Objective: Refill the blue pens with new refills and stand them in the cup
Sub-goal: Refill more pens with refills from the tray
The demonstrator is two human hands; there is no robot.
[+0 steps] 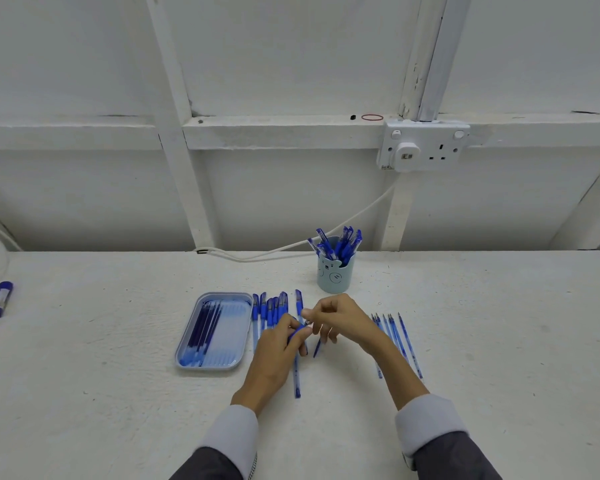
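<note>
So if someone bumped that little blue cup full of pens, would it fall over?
Possibly. The cup is narrow, and the pens stick up past its rim and lean outward, so it looks top-heavy. It would probably tip rather than slide on the rough-looking table.

bright, even, cool light with faint shadows, sharp centre, wide-angle bending toward the edges.

The pens [340, 242] are blue, standing in a pale blue cup [335, 273] with a bear face. The tray [187, 341] is light blue. The table [101, 358] is white.
</note>
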